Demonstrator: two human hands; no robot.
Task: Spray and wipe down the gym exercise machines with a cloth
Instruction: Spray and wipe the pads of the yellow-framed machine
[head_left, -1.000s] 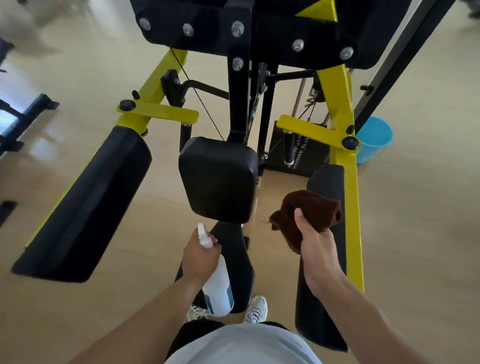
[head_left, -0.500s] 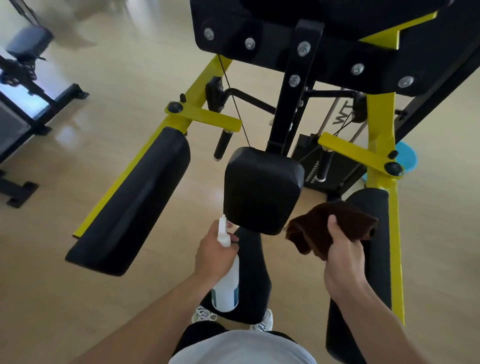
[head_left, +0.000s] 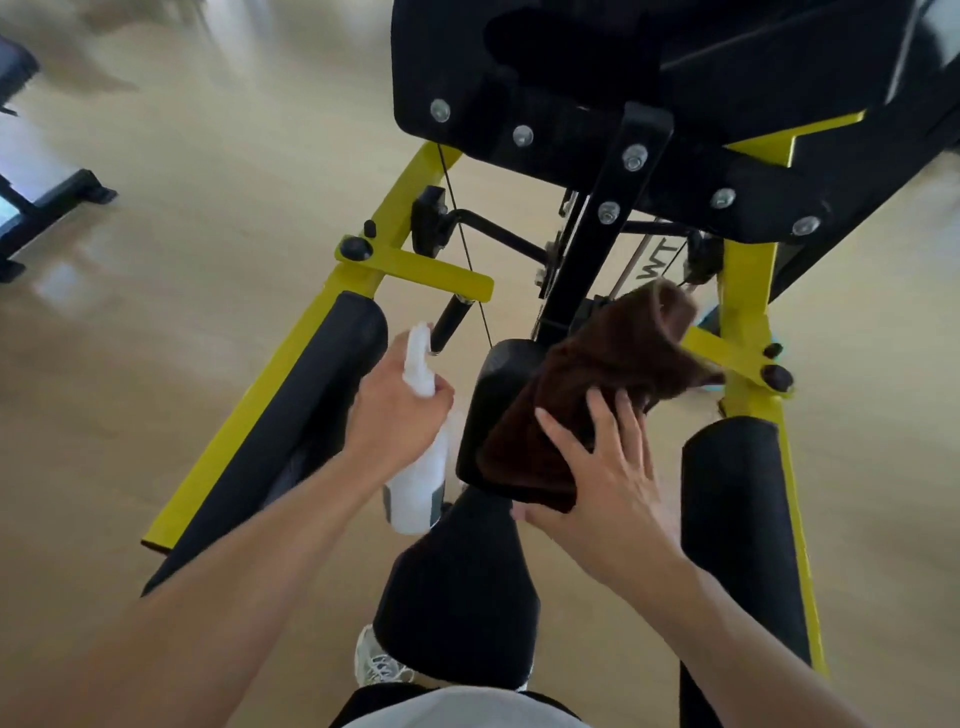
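Note:
A yellow and black exercise machine (head_left: 410, 270) fills the view. Its square black pad (head_left: 493, 395) sits in the middle, above a narrow black seat (head_left: 457, 592). My right hand (head_left: 608, 478) presses a dark brown cloth (head_left: 587, 395) flat against that pad, fingers spread and straight. My left hand (head_left: 389, 415) grips a white spray bottle (head_left: 418, 467) just left of the pad, nozzle pointing up and away. Long black arm pads lie at the left (head_left: 291, 431) and right (head_left: 737, 525).
The machine's black upper frame (head_left: 623, 104) hangs close overhead. Part of a blue bucket (head_left: 709, 317) shows behind the right yellow post. Another machine's black base (head_left: 52, 197) stands at the far left on the pale wood floor (head_left: 156, 364). My shoe (head_left: 379, 660) shows below the seat.
My right hand has moved left from the right arm pad and laid the cloth flat on the centre pad. My left hand has risen a little with the bottle. The view has moved closer.

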